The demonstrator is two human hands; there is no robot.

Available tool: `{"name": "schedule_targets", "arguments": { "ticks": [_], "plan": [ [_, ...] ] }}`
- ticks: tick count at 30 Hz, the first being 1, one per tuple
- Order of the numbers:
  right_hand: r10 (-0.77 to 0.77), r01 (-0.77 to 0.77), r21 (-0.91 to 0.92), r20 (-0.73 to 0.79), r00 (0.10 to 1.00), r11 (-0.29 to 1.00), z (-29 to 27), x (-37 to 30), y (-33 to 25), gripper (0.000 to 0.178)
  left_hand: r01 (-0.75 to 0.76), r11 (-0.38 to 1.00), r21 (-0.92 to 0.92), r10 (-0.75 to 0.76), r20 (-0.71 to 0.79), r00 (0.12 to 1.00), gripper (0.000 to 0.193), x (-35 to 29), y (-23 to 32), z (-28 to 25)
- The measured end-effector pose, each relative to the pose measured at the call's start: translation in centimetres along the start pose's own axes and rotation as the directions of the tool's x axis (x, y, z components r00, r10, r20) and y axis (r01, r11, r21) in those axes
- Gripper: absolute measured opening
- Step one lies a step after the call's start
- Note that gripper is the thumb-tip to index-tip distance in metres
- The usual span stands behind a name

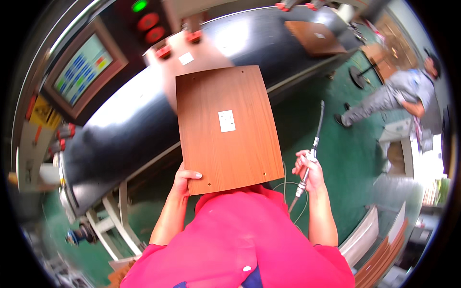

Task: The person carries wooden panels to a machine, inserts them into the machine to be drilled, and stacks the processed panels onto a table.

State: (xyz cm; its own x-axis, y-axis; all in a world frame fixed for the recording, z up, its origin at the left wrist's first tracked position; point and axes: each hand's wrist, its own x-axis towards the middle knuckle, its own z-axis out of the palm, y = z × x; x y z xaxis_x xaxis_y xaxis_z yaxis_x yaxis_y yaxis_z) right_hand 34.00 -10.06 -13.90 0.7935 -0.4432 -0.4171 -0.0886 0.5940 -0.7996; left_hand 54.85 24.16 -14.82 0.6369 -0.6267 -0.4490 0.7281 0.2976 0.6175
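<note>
My left hand is closed on the lower left corner of a brown wood-grain panel, its thumb on top of the face. The panel is tilted up in front of my chest. It has small holes near its corners and a white label in the middle. In my right hand, to the right of the panel and apart from it, is an air blow gun with a long thin nozzle pointing up and away. A thin pale hose loops below that hand.
Beyond the panel runs a black conveyor table, carrying a brown panel under the machine and another panel farther right. A control screen stands at left. A person in grey is at far right. Stacked boards lean at lower right.
</note>
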Motion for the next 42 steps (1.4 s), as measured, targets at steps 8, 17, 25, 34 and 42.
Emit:
{"name": "schedule_targets", "arguments": {
  "ticks": [8,17,25,34,42],
  "plan": [
    [-0.148,0.162,0.235,-0.076,0.986,0.958,-4.7,7.2,-5.4,0.047,0.159,0.947,0.279,-0.226,0.227,0.947,0.085,15.2,0.6,11.7],
    [-0.311,0.343,0.241,-0.164,0.936,0.908,-16.7,24.3,-17.3,0.048,0.188,0.827,0.530,-0.330,0.186,0.926,0.057,41.1,2.8,27.4],
    [-0.306,0.378,0.212,-0.305,0.902,0.901,-23.0,39.6,-21.7,0.044,-0.133,0.343,0.930,-0.045,0.158,0.986,0.036,57.9,2.9,35.3],
    [-0.302,0.382,0.121,-0.420,0.856,0.916,-22.5,44.8,-22.2,0.040,-0.118,-0.009,0.993,0.521,0.105,0.847,0.058,64.8,-0.7,36.3],
    [-0.166,0.156,-0.061,-0.502,0.849,0.986,-22.1,41.2,-26.8,0.022,0.178,0.568,0.804,0.096,-0.280,0.955,0.057,64.1,-4.1,38.3]
  ]
}}
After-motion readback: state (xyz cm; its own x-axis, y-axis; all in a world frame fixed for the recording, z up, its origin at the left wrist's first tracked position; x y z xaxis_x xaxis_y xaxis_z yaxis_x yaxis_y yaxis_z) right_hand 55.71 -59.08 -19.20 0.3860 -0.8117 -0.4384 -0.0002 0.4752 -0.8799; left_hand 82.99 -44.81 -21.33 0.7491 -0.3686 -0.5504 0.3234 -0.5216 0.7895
